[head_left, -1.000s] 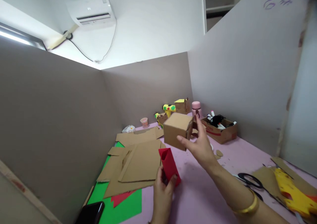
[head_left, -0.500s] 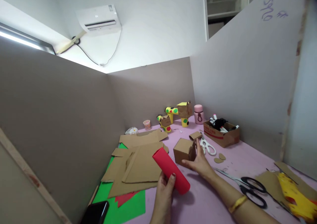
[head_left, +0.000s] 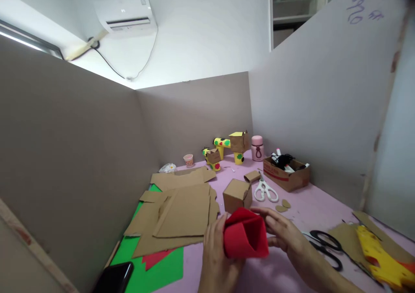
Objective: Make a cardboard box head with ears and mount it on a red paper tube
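Observation:
Both my hands hold a red paper tube low in the middle, its open end turned toward me. My left hand is wrapped round its left side. My right hand grips its right side with curled fingers. Just behind the tube a small brown cardboard box stands on the pink table, free of both hands.
Flat cardboard sheets lie left over green paper, beside a black phone. White scissors, black scissors, a yellow glue gun, a box of markers and yellow craft figures surround. Grey partition walls enclose the table.
My right hand set the cardboard box down on the table, let go and came to the red tube. The tube turned so its open end faces me.

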Demonstrator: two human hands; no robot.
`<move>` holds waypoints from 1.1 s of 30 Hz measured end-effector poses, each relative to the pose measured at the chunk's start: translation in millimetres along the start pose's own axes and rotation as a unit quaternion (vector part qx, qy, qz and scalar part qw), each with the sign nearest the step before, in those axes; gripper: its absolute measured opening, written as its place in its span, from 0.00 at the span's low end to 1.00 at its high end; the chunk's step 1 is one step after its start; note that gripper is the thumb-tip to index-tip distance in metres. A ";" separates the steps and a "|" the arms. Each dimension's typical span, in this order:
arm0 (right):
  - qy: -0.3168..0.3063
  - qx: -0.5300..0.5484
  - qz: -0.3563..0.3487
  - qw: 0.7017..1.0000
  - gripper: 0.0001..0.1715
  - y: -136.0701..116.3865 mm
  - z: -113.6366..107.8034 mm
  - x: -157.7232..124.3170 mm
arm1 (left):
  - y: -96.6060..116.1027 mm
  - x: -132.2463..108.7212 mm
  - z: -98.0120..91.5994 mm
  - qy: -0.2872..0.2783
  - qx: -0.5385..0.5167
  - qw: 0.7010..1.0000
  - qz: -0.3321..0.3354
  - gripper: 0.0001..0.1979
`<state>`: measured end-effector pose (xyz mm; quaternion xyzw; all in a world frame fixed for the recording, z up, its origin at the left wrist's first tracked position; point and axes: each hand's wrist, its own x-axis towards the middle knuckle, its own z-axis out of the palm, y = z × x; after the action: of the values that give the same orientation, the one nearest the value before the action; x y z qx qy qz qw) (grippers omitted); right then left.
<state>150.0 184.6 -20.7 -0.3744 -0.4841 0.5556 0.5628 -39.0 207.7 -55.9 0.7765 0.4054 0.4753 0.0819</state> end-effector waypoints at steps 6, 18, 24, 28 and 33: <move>-0.020 0.035 0.028 0.999 0.23 -0.1 -13.1 -10.7 | -3.0 1.0 -11.5 -0.015 0.160 0.974 0.162 0.32; 0.114 0.126 0.008 0.985 0.14 11.6 -8.7 -10.5 | -24.1 0.3 -9.9 0.191 -0.087 0.971 -0.113 0.46; 0.161 0.146 0.000 0.976 0.17 20.9 -6.4 -8.2 | -10.5 -19.9 -21.7 0.086 -0.375 0.835 -0.393 0.42; 0.146 0.120 -0.003 0.982 0.20 12.0 -9.6 -9.0 | -17.0 -34.3 -38.9 -0.041 -0.417 0.811 -0.409 0.24; 0.102 0.015 0.024 0.994 0.26 4.4 -31.3 -28.8 | -7.5 -33.1 -81.5 -0.124 -0.350 0.824 -0.429 0.19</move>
<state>181.4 160.2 -36.5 -0.4322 -0.4065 0.5354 0.6011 -116.0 168.2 -38.5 0.4963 0.4904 0.4017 0.5932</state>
